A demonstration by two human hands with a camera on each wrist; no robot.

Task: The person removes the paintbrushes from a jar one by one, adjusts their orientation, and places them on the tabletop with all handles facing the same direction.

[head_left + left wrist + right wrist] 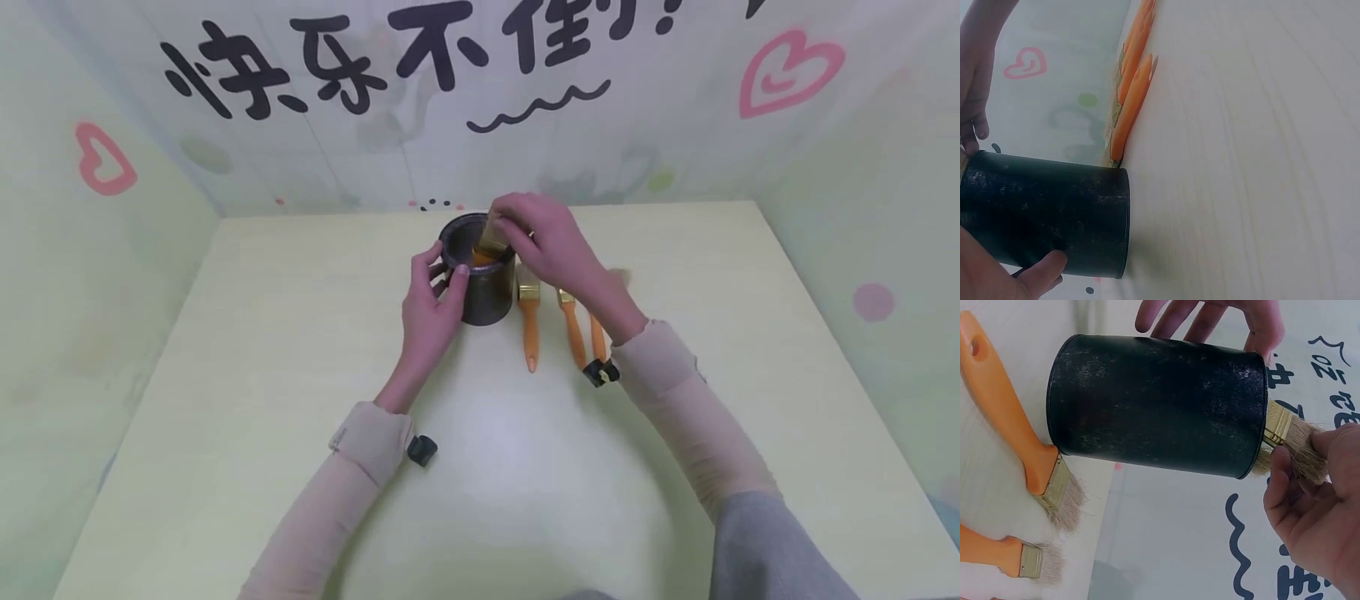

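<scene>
- One left hand grips the side of the black can, thumb and fingers curled round its wall near the rim.
- One black can stands upright on the pale table, towards its far edge.
- One right hand hovers over the can's mouth, fingers pinching the bristles of a brush that stands handle-down inside.
- Three orange-handled brushes lie flat just right of the can, side by side, bristles pointing away; the rightmost is partly hidden by the wrist.
</scene>
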